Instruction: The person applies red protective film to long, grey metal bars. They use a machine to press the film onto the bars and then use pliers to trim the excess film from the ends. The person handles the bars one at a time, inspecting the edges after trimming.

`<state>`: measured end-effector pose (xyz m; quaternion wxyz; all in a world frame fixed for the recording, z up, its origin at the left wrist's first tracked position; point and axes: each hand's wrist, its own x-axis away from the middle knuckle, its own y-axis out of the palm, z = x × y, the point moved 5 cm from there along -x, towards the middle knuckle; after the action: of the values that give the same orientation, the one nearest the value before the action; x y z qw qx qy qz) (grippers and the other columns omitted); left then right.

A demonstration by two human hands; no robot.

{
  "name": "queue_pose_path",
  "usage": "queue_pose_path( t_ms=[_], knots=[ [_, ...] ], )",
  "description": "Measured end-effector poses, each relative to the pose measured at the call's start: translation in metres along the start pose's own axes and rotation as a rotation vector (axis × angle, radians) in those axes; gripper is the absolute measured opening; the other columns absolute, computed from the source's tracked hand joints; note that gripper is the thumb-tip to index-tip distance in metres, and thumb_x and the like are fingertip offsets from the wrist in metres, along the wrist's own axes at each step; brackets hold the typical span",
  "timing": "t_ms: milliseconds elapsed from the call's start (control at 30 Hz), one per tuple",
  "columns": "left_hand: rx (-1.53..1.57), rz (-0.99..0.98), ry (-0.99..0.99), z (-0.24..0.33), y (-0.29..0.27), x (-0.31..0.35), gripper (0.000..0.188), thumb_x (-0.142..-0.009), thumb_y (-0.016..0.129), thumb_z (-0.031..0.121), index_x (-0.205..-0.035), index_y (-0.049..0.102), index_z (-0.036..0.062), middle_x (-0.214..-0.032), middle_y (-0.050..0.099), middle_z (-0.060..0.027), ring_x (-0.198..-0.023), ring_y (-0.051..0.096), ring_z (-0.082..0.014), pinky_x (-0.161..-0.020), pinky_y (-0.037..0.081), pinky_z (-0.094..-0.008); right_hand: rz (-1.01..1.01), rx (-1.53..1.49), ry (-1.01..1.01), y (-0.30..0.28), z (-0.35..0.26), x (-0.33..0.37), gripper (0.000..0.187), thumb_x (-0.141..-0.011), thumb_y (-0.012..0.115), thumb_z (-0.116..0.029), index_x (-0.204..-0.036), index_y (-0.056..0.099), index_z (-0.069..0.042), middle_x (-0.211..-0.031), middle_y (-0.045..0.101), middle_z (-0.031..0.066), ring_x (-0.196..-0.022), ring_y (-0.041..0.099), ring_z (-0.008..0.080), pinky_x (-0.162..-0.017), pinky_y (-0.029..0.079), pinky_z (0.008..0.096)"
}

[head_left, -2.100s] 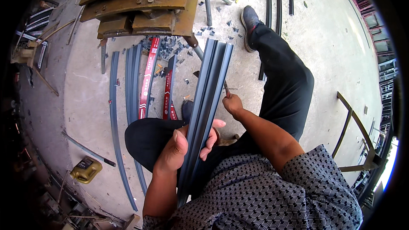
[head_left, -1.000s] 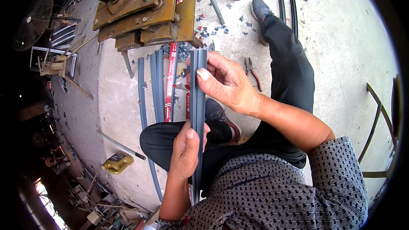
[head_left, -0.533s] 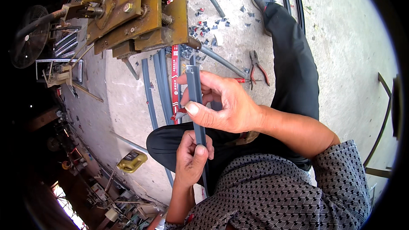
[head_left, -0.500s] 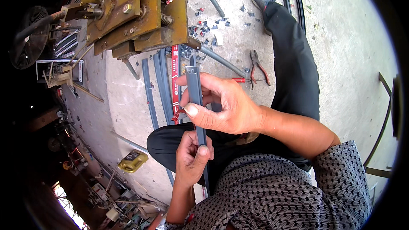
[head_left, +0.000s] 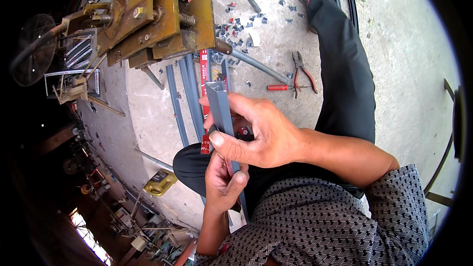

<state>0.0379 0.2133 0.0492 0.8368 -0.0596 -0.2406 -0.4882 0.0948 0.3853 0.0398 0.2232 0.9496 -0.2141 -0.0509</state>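
A long grey channel-shaped profile [head_left: 220, 111] stands tilted between my hands, its hollow cut end uppermost. My right hand [head_left: 268, 135] is closed around its upper part, thumb on the near side and fingers behind. Below it, my left hand [head_left: 224, 184] grips the same profile, thumb across its face. A red printed strip [head_left: 206, 144], film-like, sticks out to the left beside my right thumb; a dark and red bit also shows inside the curl of my right hand. How the strip joins the profile is hidden by my fingers.
A heavy yellow-brown press with bolts and springs [head_left: 189, 12] stands ahead on metal legs. Grey profiles [head_left: 187, 93] lie on the floor beneath it, near dark offcuts. Pliers [head_left: 303, 74] and a red-handled screwdriver [head_left: 277, 87] lie right. A gold jug [head_left: 160, 182] and fan [head_left: 33, 49] stand left.
The profile's upper end has shifted slightly left and down with my right hand. The red strip, curled before, now hangs flatter and lower beside my thumb. My left hand stays closed on the profile.
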Motion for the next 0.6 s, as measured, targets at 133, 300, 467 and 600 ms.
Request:
queue_pose_path(
  t_ms=[133,300,467,600],
  knots=[
    [0.004,-0.073,-0.057,-0.005,-0.008,0.0,0.07,-0.093,0.077,0.055,-0.124,0.05,-0.0016,-0.076,0.055,-0.0047,-0.056,0.048,-0.0102,-0.049,0.037,-0.0248,-0.02,0.099,-0.009,-0.001,-0.003,0.0,0.054,-0.099,0.075,-0.029,-0.135,0.056,0.006,-0.111,0.07,0.0154,-0.096,0.072,0.0216,-0.082,0.061,0.0363],
    [0.074,-0.115,-0.062,-0.01,-0.013,0.0,0.076,-0.092,0.076,0.06,-0.128,0.05,-0.0014,-0.076,0.053,-0.0056,-0.054,0.047,-0.0114,-0.047,0.038,-0.0253,-0.006,0.091,-0.017,-0.003,-0.006,-0.001,0.054,-0.096,0.078,-0.032,-0.129,0.058,0.007,-0.104,0.07,0.0181,-0.09,0.073,0.0267,-0.078,0.063,0.0377],
    [0.135,-0.145,-0.07,-0.009,-0.013,0.0,0.081,-0.092,0.074,0.063,-0.135,0.049,-0.0014,-0.074,0.052,-0.0055,-0.053,0.047,-0.0122,-0.046,0.038,-0.0253,0.022,0.085,-0.042,-0.003,-0.005,0.0,0.061,-0.095,0.08,-0.033,-0.132,0.056,0.01,-0.102,0.069,0.019,-0.088,0.072,0.0265,-0.076,0.063,0.0377],
    [0.15,-0.168,-0.072,-0.012,-0.014,0.0,0.082,-0.093,0.071,0.065,-0.136,0.049,-0.0005,-0.073,0.052,-0.0054,-0.052,0.047,-0.0123,-0.046,0.038,-0.0253,0.05,0.088,-0.042,-0.004,-0.003,0.002,0.062,-0.095,0.08,-0.031,-0.133,0.055,0.01,-0.101,0.069,0.0192,-0.089,0.072,0.0255,-0.076,0.064,0.0372]
  ],
)
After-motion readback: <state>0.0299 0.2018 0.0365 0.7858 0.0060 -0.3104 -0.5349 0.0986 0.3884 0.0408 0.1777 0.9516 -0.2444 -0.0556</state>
